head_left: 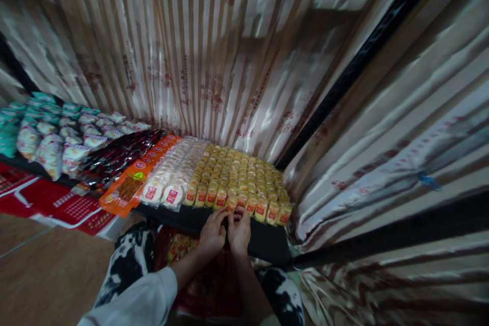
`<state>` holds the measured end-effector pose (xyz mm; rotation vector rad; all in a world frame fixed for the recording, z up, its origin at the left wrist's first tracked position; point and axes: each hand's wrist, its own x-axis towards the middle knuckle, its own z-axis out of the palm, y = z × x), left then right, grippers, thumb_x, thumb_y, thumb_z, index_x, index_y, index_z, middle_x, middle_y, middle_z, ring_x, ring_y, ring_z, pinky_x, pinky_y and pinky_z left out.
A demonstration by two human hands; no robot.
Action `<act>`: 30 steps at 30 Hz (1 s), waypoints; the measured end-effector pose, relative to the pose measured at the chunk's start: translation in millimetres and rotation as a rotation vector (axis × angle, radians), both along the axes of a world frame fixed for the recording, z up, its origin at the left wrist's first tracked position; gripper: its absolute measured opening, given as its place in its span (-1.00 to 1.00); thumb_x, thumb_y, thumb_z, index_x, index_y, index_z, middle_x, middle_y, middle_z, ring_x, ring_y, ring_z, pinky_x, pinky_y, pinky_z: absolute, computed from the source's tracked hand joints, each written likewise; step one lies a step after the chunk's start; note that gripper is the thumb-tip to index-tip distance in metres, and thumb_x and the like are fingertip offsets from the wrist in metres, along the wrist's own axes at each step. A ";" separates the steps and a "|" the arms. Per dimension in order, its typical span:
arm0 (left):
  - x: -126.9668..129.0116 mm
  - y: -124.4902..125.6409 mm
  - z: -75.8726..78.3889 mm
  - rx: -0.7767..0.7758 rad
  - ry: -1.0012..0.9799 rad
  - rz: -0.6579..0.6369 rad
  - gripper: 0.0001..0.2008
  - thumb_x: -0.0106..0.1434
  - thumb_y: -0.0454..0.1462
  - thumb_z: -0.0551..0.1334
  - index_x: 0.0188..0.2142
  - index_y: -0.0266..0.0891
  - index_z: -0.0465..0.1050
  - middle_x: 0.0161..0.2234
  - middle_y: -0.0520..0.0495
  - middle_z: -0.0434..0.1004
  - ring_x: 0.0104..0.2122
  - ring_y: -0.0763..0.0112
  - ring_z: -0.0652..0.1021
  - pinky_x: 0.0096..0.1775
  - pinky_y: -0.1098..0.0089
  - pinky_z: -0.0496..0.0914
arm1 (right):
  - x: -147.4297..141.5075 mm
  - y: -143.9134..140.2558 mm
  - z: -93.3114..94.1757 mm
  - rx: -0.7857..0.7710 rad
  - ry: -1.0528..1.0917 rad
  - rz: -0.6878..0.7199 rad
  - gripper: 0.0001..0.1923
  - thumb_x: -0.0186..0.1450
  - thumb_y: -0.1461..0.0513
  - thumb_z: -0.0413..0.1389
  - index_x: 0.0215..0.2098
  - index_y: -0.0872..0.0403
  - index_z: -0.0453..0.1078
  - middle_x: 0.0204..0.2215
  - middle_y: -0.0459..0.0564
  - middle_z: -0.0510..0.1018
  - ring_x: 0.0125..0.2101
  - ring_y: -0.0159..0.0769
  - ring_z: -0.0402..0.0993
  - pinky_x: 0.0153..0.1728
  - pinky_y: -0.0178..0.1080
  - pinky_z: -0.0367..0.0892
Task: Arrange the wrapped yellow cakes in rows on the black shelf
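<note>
Where the display begins at far left, teal-and-white snack bags lie in rows on the low shelf, with red printed boxes on the floor below them. Next come dark red wrapped sticks, then an orange packet overhanging the shelf's front edge, then pale round cakes in clear wrappers. Right of these, small yellow packets fill the shelf in tight rows as far as the striped satin drape that backs and flanks the whole display. At the front row of yellow packets, near its middle, the left hand and right hand meet, touching one another, fingers curled at the shelf edge; each grip looks partly clenched about the front packets, though whether a packet is actually pinched cannot be told at this size. A white sleeve and black-and-white patterned trousers show that the person crouches before the shelf. Judged from the posture, the step in hand is squaring the front row; the next move would call for light, even fingertip pressure so that neighbouring packets are not tipped.
</note>
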<state>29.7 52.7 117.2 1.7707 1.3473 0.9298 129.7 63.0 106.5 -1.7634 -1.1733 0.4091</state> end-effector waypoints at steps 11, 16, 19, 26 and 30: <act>-0.2 5.6 -13.1 0.060 0.066 -0.060 -0.46 0.04 -0.49 -0.07 0.02 -0.31 0.32 0.08 -0.15 0.32 0.10 0.39 0.29 0.15 0.29 0.15 | 1.3 -2.4 -24.2 0.149 -0.151 0.113 -0.69 0.25 0.16 -0.13 -0.16 0.10 0.34 -0.15 0.13 0.38 -0.08 -0.20 0.29 -0.16 -0.17 0.30; -0.3 6.1 -19.8 0.086 0.071 -0.048 -0.43 0.05 -0.50 -0.09 0.06 -0.29 0.28 0.10 -0.14 0.31 0.10 0.40 0.29 0.15 0.25 0.15 | 2.5 1.6 -30.9 0.168 -0.223 0.116 -0.70 0.25 0.21 -0.13 -0.19 0.09 0.38 -0.14 0.10 0.42 -0.07 -0.24 0.30 -0.02 -0.14 0.20; 0.4 5.5 -26.0 0.120 0.081 -0.043 -0.44 0.07 -0.49 -0.10 0.06 -0.30 0.27 0.10 -0.14 0.29 0.11 0.38 0.28 0.15 0.22 0.16 | 1.7 2.3 -31.0 0.163 -0.226 0.117 -0.71 0.24 0.23 -0.13 -0.20 0.10 0.37 -0.15 0.09 0.42 -0.08 -0.24 0.31 -0.04 -0.15 0.23; -4.3 -0.5 -18.8 0.168 0.053 0.008 -0.53 0.02 -0.50 -0.06 -0.11 -0.29 0.39 -0.03 -0.16 0.41 0.00 0.38 0.38 0.07 0.28 0.26 | -1.4 -3.5 -21.7 0.208 -0.301 0.088 -0.71 0.25 0.26 -0.13 -0.21 0.10 0.40 -0.13 0.12 0.37 -0.08 -0.22 0.30 -0.07 -0.13 0.27; -23.4 -27.1 -8.6 0.175 0.029 0.021 -0.69 0.11 -0.44 -0.08 -0.35 -0.25 0.42 -0.34 -0.11 0.47 -0.26 0.40 0.45 -0.14 0.37 0.35 | -7.8 -26.4 -19.3 0.284 -0.299 0.228 -0.71 0.28 0.26 -0.14 -0.19 0.12 0.38 -0.21 0.11 0.43 -0.14 -0.25 0.36 -0.10 -0.16 0.30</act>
